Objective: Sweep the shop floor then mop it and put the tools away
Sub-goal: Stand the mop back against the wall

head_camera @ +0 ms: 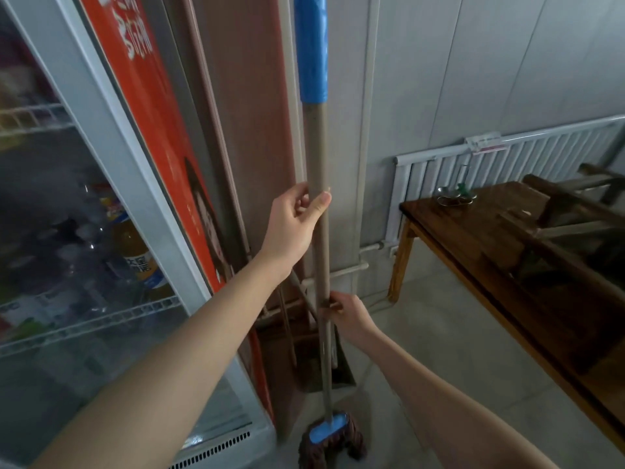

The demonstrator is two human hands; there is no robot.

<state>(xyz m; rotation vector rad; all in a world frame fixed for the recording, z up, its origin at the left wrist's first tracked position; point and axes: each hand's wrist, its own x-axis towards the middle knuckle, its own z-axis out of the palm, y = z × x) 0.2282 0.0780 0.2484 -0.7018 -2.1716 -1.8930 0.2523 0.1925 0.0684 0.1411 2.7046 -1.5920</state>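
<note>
A mop stands upright in front of me, its grey pole (pixel 318 150) topped by a blue sleeve (pixel 311 45). Its blue head with dark brown strands (pixel 329 436) rests on the floor. My left hand (pixel 294 225) grips the pole at mid height, thumb across the front. Lower down, my right hand (pixel 348 314) holds the same pole. Behind the pole, in the corner, lean a dustpan (pixel 341 370) and thin broom handles (pixel 287 319).
A glass-door drinks fridge (pixel 101 231) with an orange side panel fills the left. A dark wooden table (pixel 490 245) with an upturned bench on it stands at the right. A white radiator (pixel 507 160) lines the grey wall. Bare tiled floor (pixel 439 350) lies between.
</note>
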